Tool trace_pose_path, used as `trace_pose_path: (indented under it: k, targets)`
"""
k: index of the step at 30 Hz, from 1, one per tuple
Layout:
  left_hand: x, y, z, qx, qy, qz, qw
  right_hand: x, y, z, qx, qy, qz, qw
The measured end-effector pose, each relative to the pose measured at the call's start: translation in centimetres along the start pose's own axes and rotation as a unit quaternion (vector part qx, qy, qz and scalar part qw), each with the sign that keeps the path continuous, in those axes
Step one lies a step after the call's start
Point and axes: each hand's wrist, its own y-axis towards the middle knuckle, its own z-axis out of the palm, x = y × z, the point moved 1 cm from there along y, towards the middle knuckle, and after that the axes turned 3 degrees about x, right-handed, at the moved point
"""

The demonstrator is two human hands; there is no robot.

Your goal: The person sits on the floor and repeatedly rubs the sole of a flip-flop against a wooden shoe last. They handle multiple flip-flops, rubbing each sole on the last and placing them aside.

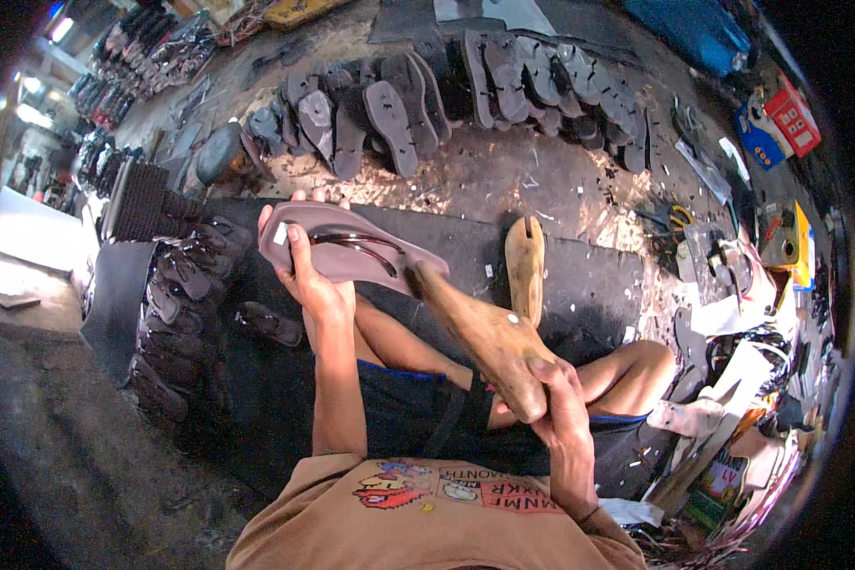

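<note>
In my left hand (318, 285) is a mauve-brown flip-flop (290, 226) with dark glossy straps, gripped at its heel end with the thumb on the footbed near a small white sticker. My right hand (562, 404) is closed round the thick end of a wooden shoe last (480, 332). The last's narrow end meets the front of the flip-flop, by the strap's toe post; whether it sits under the strap I cannot tell. A second wooden last (524, 261) with a slit in its tip lies on the dark mat beyond my right hand.
Rows of dark soles (389, 123) stand across the far side. Finished dark flip-flops (180, 280) are piled at the left, with a single flip-flop (268, 323) beside my left forearm. Yellow-handled scissors (679, 218), a yellow box (796, 249) and scraps lie at the right.
</note>
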Motion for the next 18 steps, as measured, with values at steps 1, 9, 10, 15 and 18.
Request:
trace_pose_path:
  k: [1,9,10,15,18]
  targets:
    - [-0.4,-0.5,0.7,0.012,0.017,0.021,1.000,-0.4,0.5,0.2,0.007,-0.018,-0.010,1.000]
    - [-0.4,-1.4,2.8,0.103,0.016,-0.050,0.993,0.4,0.9,4.2,0.044,-0.252,-0.189,0.948]
    - [-0.1,-1.9,3.0,0.125,-0.007,-0.102,0.987,0.1,1.1,4.4,0.040,-0.293,-0.227,0.928]
    - [0.6,-1.9,3.2,0.065,-0.062,-0.252,0.964,-0.1,2.4,3.8,0.039,-0.517,-0.427,0.741]
    - [0.5,-2.0,3.2,0.085,-0.051,-0.296,0.950,-0.6,2.1,3.0,0.052,-0.515,-0.429,0.740]
